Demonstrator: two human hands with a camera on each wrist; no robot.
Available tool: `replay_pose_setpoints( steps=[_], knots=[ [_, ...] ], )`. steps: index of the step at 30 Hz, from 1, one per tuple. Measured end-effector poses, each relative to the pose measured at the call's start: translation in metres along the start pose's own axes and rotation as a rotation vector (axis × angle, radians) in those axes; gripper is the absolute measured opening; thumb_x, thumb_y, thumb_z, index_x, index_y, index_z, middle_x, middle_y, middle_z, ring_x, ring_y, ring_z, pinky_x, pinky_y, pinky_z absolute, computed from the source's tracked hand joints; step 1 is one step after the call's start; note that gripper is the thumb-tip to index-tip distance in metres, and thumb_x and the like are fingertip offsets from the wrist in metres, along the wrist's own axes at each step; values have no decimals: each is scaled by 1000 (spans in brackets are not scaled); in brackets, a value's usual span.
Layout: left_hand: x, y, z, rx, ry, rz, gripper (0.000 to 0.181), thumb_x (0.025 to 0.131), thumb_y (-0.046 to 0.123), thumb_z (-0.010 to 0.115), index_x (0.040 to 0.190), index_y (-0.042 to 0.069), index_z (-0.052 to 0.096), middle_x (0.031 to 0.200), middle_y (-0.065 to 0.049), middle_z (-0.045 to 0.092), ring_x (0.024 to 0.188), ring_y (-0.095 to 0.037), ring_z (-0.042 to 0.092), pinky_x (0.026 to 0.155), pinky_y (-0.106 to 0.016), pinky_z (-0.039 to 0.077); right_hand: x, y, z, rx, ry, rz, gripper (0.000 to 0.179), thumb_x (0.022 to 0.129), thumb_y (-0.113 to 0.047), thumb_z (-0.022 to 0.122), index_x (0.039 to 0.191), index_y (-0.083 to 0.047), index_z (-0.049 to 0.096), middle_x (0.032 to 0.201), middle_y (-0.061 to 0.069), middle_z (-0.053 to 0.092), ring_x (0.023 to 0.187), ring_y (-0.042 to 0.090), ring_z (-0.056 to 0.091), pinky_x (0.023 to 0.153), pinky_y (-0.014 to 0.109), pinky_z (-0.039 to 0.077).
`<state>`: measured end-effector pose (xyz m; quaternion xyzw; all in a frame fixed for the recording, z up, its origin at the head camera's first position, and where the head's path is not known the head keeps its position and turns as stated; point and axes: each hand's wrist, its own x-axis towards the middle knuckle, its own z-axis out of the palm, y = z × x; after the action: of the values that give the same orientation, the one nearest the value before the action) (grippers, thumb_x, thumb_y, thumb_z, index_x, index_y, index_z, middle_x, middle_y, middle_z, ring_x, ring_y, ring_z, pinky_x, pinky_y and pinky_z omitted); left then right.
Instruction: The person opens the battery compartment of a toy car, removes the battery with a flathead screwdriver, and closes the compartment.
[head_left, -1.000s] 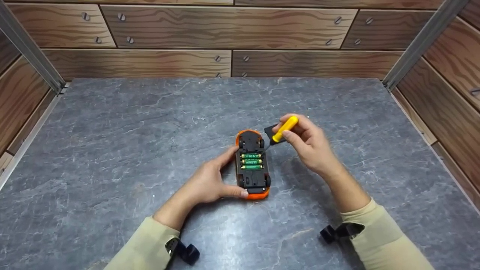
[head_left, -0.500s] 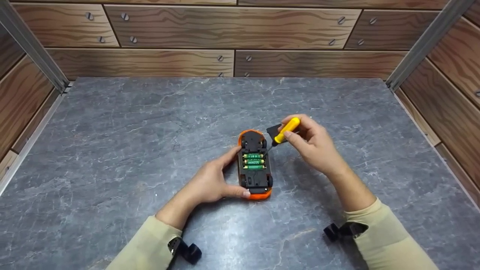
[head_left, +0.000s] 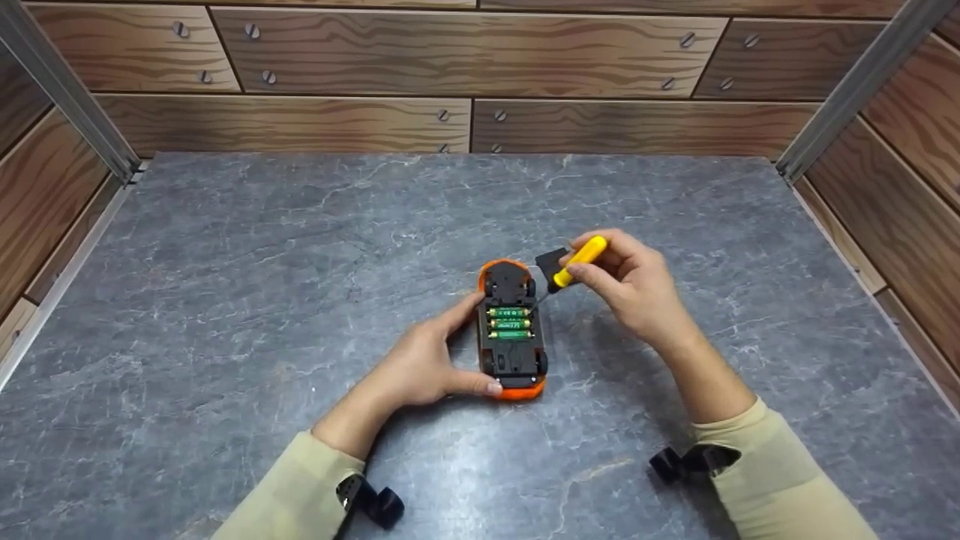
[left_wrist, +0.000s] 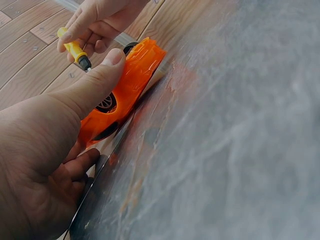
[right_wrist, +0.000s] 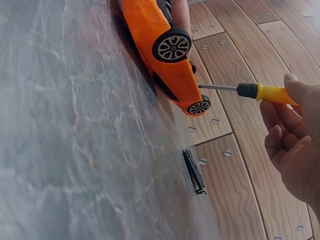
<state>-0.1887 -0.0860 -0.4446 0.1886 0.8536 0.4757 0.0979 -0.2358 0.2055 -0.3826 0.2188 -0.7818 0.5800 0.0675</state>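
Note:
An orange toy car [head_left: 514, 364] lies upside down on the table, its black underside facing up. Three green batteries [head_left: 510, 324] sit side by side in its uncovered battery compartment. My left hand [head_left: 420, 360] grips the car from the left, thumb at the near end and fingers along the side. In my right hand [head_left: 634, 289] is a yellow-handled screwdriver [head_left: 581, 262], pinched between thumb and fingers. Its metal shaft slants down to the right edge of the compartment, by the top battery. The right wrist view shows the shaft [right_wrist: 218, 87] meeting the car's underside.
A black battery cover [head_left: 551, 262] lies on the table just beyond the car, partly behind the right hand. The grey marbled table [head_left: 300, 240] ends at a wood-patterned back wall [head_left: 465, 56], with metal posts [head_left: 832, 90] at the corners.
The whole scene shifts slightly right in the head view. The screwdriver stays at the compartment's right edge, and the left hand keeps its hold on the car.

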Motion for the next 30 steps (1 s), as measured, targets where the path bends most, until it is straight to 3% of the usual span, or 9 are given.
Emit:
replay_pose_setpoints(
  steps=[4,11,15,30],
  knots=[
    [0,0,0,-5,-4,3,127,65,52,100,169,26,32,166,-5,43,151,-19,39,126,-38,29,0,-1,-3,-16,-15,7,25,95,7,74,119,7,68,103,15,76,87,20,73,78,28,62],
    [1,0,-1,-4,-2,3,129,63,54,100,169,26,31,166,-5,43,151,-20,40,126,-40,29,0,-8,-5,-157,-29,-13,20,95,2,77,114,3,70,97,11,77,83,15,73,71,22,59],
    [1,1,-1,3,-1,7,129,63,54,100,169,26,32,166,-6,43,151,-22,40,126,-41,29,0,-12,-1,-188,-21,-41,19,93,1,79,110,3,70,98,11,79,85,15,75,73,23,61],
    [-1,3,1,12,6,-13,128,63,51,101,168,26,33,165,-8,44,150,-23,42,126,-41,30,-2,-11,4,-220,-29,-28,16,93,-3,81,106,-2,72,95,8,77,79,20,72,67,22,57]
  ],
)
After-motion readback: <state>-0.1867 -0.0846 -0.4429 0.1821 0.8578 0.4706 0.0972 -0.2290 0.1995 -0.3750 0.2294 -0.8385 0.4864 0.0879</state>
